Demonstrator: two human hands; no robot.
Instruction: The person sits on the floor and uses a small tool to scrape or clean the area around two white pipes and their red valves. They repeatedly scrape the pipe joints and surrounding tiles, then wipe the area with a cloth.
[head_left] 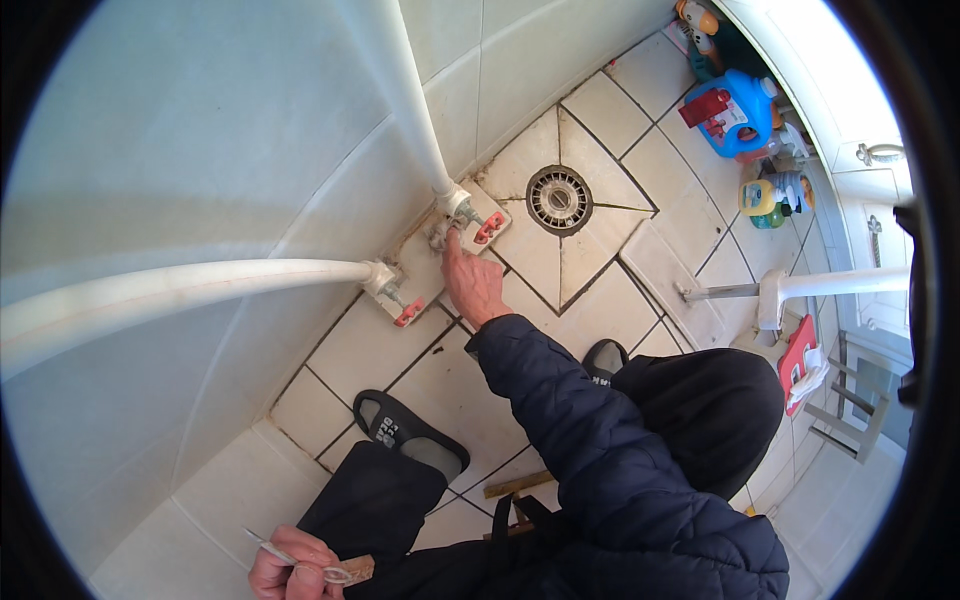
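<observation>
My right hand reaches to the wall's foot between two white pipes. Its index finger is stretched out, the other fingers are curled, and the thumb is hidden. The fingertip is at a small greyish clump, apparently touching it. Beside it is a valve with a red handle on the upright pipe. A second red-handled valve ends the lower pipe. At the lower left, my left hand is closed on a thin white cord, which loops near a small brown flat piece.
A round floor drain lies right of the valves in dirty cream tiles. Along the right stand a blue jug, a yellow-capped bottle, a white pole with a flat base and a red dustpan-like item. White cabinets border them.
</observation>
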